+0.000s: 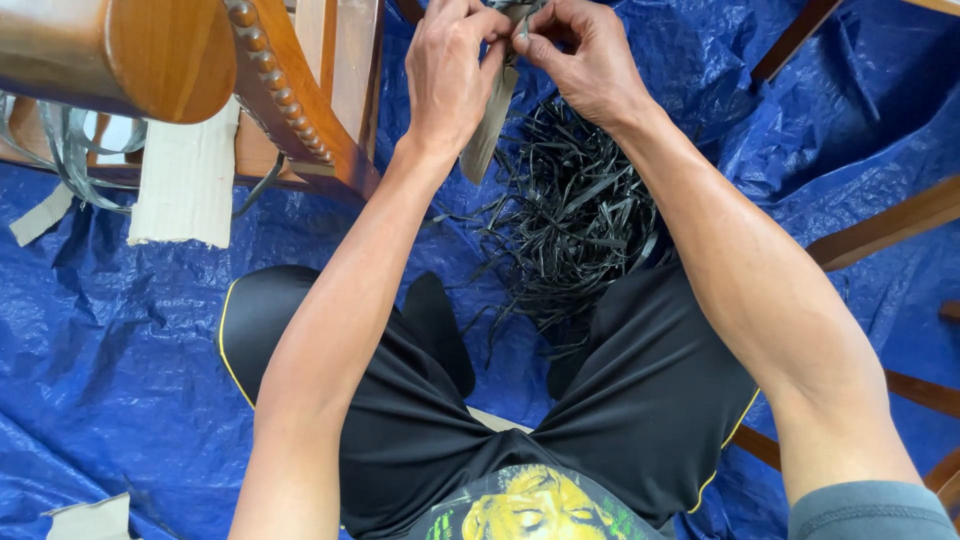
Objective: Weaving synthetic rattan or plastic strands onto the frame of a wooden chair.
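Observation:
My left hand point(450, 70) and my right hand point(585, 60) meet at the top of the view, fingers pinched together on a grey woven strap point(488, 125) that hangs down between them. Below the hands lies a loose heap of black plastic strips point(570, 215) on the blue tarpaulin point(110, 330). A wooden chair frame point(300, 95) with a beaded edge stands just left of my left hand. The strap's upper end is cut off by the frame's top edge.
A pale webbing band point(185, 175) hangs from the chair frame at the left, beside grey straps point(70, 150). Other wooden furniture legs point(880, 225) cross the right side. My knees in black shorts point(620, 400) fill the lower middle.

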